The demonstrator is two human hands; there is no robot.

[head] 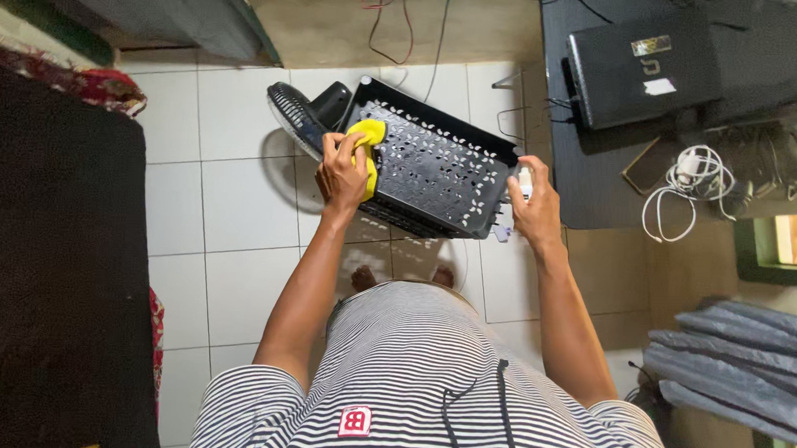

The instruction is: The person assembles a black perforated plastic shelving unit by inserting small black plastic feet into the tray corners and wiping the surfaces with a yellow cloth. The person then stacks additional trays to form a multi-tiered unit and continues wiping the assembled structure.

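Now the tray [437,167], long axis left-right, is gripped at 2 ends: left hand [344,170] pinching a yellow cloth [369,138], right hand [534,203] clasped.

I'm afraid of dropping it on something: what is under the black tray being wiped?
Under the black tray lie a small black fan on the white tiled floor and the person's toes. The tray covers whatever lies directly beneath its middle.

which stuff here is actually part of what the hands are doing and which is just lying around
In hand:
- black perforated plastic tray, held up over the floor
- yellow cloth, pressed to the tray by the left hand
- right hand, gripping the tray's other end with a small white object, too hidden to identify

Lying about:
- black fan on the white tiles
- closed black laptop
- coiled white cable
- folded grey fabric
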